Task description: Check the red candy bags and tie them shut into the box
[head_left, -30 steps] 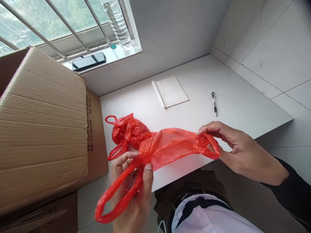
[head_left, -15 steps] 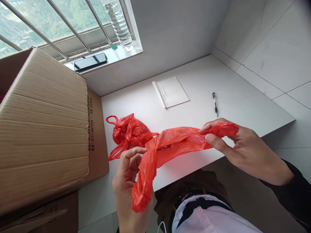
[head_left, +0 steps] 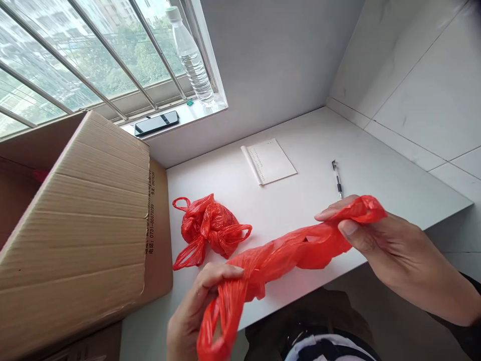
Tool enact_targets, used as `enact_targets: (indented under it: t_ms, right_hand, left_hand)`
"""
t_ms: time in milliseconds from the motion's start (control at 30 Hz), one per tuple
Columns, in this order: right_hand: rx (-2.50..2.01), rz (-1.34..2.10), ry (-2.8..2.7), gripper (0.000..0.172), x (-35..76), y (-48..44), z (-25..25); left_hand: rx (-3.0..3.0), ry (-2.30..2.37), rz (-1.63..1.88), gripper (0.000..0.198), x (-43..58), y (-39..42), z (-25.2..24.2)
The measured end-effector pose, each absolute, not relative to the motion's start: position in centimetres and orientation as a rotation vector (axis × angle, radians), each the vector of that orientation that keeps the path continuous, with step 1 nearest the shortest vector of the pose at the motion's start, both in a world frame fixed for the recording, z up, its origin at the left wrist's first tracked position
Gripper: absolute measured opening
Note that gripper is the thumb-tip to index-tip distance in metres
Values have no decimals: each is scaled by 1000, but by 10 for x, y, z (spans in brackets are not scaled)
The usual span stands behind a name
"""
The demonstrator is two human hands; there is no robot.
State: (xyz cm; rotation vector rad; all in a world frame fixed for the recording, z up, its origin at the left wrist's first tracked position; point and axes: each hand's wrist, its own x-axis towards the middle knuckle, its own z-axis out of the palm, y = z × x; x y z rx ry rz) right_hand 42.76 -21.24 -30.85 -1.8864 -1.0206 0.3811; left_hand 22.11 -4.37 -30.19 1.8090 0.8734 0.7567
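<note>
A red plastic bag (head_left: 285, 253) is stretched between my two hands above the front edge of the white table (head_left: 300, 200). My left hand (head_left: 195, 311) is closed on the bag's handle end, whose loops hang down beside my fingers. My right hand (head_left: 379, 240) pinches the other end between thumb and fingers. A second red bag (head_left: 210, 228), bunched into a ball with its handles sticking out, lies on the table to the left, apart from both hands.
A large open cardboard box (head_left: 82, 225) stands at the left against the table. A notebook (head_left: 268, 160) and a pen (head_left: 337, 178) lie farther back. A phone (head_left: 157, 123) and a water bottle (head_left: 191, 57) rest on the windowsill. Tiled wall at right.
The held bag has come away from the bunched one and now hangs lower and nearer me. My left hand has closed over its handle end. The camera has tilted upward.
</note>
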Motion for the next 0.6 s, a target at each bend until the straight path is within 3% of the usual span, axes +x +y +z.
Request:
enact_targets:
  t_ms: [167, 300, 400, 467, 600]
  right_hand:
    - [-1801, 385, -1152, 21, 424, -205, -305]
    - [-1646, 643, -1120, 19, 415, -197, -305]
    - [-1665, 812, -1099, 26, 406, -187, -302]
    - [-1720, 864, -1123, 27, 402, -179, -298]
    - [-1769, 880, -1152, 29, 400, -163, -296]
  left_hand:
    - [2007, 870, 849, 19, 225, -38, -312]
    - [1433, 726, 643, 39, 244, -52, -318]
    - [1118, 760, 420, 38, 259, -57, -322]
    - [1165, 860, 372, 33, 265, -57, -323]
    - [1417, 842, 279, 53, 268, -59, -315]
